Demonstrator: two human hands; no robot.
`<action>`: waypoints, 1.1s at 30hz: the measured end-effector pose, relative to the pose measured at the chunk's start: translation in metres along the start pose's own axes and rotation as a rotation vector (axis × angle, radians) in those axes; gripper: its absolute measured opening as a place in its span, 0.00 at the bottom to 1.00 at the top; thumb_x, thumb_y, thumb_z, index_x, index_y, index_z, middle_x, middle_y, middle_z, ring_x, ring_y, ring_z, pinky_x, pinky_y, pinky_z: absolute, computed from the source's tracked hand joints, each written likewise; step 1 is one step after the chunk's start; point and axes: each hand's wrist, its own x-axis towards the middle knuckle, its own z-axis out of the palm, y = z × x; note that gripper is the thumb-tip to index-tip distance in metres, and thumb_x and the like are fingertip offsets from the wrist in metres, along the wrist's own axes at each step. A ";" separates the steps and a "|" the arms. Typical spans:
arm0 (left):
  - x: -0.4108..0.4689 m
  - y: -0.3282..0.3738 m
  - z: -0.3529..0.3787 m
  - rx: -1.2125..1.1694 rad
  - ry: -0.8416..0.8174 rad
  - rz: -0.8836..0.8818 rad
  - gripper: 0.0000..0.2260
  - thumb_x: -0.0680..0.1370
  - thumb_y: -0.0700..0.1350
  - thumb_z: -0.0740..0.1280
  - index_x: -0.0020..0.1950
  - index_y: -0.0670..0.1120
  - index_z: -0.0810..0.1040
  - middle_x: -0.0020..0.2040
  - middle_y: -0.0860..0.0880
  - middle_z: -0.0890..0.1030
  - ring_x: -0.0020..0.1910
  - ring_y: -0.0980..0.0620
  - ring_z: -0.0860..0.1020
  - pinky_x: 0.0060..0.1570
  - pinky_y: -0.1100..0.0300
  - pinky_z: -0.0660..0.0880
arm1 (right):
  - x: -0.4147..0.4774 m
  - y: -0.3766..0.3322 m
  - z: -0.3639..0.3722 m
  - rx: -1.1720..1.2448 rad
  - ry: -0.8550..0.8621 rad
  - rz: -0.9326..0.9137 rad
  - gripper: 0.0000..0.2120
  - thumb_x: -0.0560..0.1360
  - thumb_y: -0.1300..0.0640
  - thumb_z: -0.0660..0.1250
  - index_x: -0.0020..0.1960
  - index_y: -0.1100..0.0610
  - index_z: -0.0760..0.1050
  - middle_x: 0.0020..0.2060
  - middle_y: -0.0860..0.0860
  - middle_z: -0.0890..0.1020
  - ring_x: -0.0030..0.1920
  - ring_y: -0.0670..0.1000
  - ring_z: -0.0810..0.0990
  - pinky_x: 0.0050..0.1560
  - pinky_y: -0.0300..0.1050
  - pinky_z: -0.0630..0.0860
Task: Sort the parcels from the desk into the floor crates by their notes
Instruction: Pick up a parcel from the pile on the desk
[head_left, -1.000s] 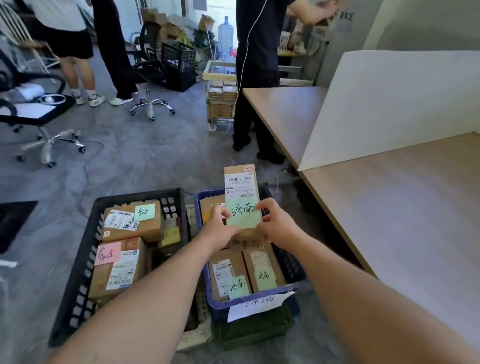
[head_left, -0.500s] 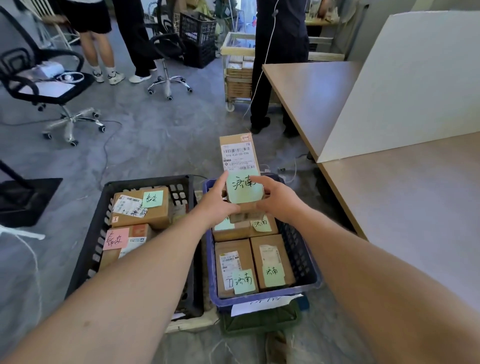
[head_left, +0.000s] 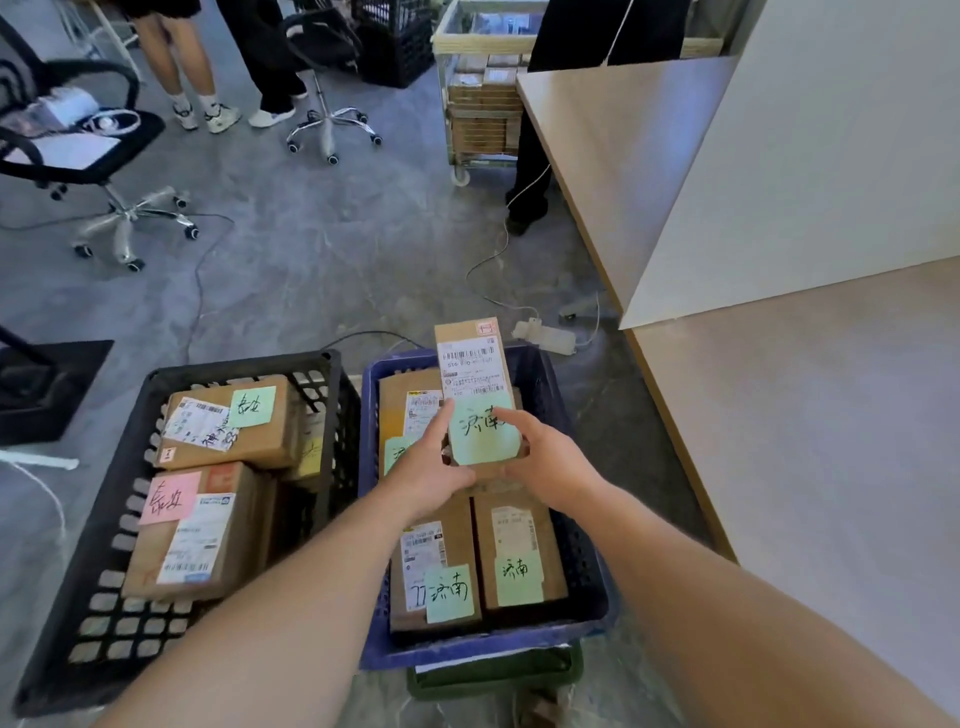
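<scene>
A narrow cardboard parcel (head_left: 470, 358) with a shipping label and a green handwritten note is held over the blue crate (head_left: 587, 571). My left hand (head_left: 428, 470) grips its near left edge and my right hand (head_left: 550, 460) grips its near right edge. The blue crate holds several brown parcels with green notes, such as one (head_left: 517, 545) at the near right. Left of it, a black crate (head_left: 104, 582) holds parcels, one with a pink note (head_left: 169, 498) and one with a green note (head_left: 253, 406).
The wooden desk (head_left: 810, 467) runs along the right with a white divider board (head_left: 810, 171) on it. Cables and a power strip (head_left: 543, 335) lie on the grey floor. Office chairs (head_left: 78, 150), a cart of boxes (head_left: 480, 104) and standing people are behind.
Both hands have lowered the parcel closer to the blue crate, and the view has tilted further down toward the crates.
</scene>
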 end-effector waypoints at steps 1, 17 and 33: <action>0.005 -0.003 0.007 0.001 -0.009 -0.022 0.44 0.76 0.39 0.70 0.77 0.65 0.45 0.71 0.52 0.70 0.59 0.53 0.75 0.58 0.54 0.76 | 0.004 0.009 0.000 0.004 -0.016 0.014 0.34 0.76 0.63 0.68 0.76 0.44 0.60 0.67 0.50 0.74 0.57 0.50 0.77 0.48 0.41 0.77; 0.036 -0.058 0.025 0.023 -0.048 -0.170 0.43 0.76 0.44 0.70 0.77 0.65 0.42 0.71 0.54 0.71 0.62 0.51 0.75 0.60 0.52 0.75 | 0.043 0.049 0.043 0.026 -0.108 0.116 0.32 0.77 0.65 0.65 0.75 0.41 0.61 0.59 0.51 0.76 0.33 0.49 0.74 0.29 0.38 0.71; -0.046 -0.129 0.041 0.227 -0.112 -0.175 0.44 0.78 0.45 0.66 0.69 0.73 0.33 0.69 0.56 0.72 0.55 0.54 0.77 0.52 0.53 0.79 | -0.035 0.079 0.140 -0.012 -0.091 0.180 0.33 0.77 0.62 0.65 0.75 0.39 0.58 0.69 0.44 0.71 0.57 0.45 0.76 0.58 0.39 0.75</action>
